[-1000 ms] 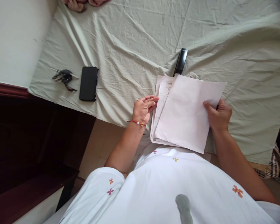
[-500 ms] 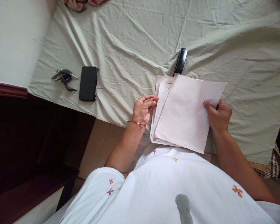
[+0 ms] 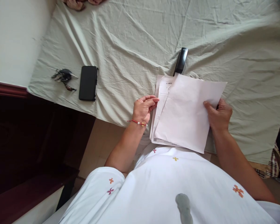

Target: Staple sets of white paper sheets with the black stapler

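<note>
My right hand (image 3: pixel 219 115) grips the right edge of a stack of paper sheets, its thumb on top and its fingers underneath. The top sheet (image 3: pixel 188 112) is blank and lies askew over printed sheets (image 3: pixel 163 93), one bearing a round stamp. At the stack's left edge is my left hand (image 3: pixel 144 107), with a red beaded bracelet on its wrist. Its thumb rests against the closed fingers, the fingertips touch or nearly touch the paper edge, and no sheet shows between them. Just beyond the papers lies a glossy black stapler-like object (image 3: pixel 181 60), its near end partly covered by them.
A pale green wrinkled cloth (image 3: pixel 130 46) covers the surface ahead. On its left lie a black phone (image 3: pixel 88 83) and a bunch of keys (image 3: pixel 64 77). Brownish fabric (image 3: pixel 75 3) is at the far left edge. Dark wooden furniture (image 3: pixel 25 140) stands at the left.
</note>
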A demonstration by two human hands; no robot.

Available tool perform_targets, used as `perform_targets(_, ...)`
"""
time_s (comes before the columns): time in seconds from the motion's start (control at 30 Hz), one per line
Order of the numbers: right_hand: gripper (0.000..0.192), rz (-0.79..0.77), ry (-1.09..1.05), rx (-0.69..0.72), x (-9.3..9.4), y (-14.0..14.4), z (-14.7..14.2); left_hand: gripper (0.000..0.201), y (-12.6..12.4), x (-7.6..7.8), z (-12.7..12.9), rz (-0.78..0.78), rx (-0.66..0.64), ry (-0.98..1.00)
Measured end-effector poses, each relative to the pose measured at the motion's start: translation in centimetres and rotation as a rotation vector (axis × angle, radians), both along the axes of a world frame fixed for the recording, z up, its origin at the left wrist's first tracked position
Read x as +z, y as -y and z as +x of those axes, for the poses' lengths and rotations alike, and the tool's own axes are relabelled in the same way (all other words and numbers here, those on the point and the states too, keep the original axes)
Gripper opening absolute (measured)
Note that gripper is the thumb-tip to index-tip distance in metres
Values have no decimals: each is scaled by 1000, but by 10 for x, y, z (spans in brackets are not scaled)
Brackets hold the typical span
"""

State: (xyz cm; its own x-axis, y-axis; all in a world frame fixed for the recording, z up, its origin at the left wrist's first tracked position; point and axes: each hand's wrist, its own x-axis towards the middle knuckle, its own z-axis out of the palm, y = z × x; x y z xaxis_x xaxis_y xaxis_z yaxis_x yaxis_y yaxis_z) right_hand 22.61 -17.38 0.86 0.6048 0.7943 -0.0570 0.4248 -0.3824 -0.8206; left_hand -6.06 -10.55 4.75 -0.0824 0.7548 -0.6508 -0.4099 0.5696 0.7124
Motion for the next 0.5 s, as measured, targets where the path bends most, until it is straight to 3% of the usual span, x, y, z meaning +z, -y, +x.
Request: perform_targets(0.5,27,-10,12,6,-5,1,4,24,0,5,0,-34,-30,-17)
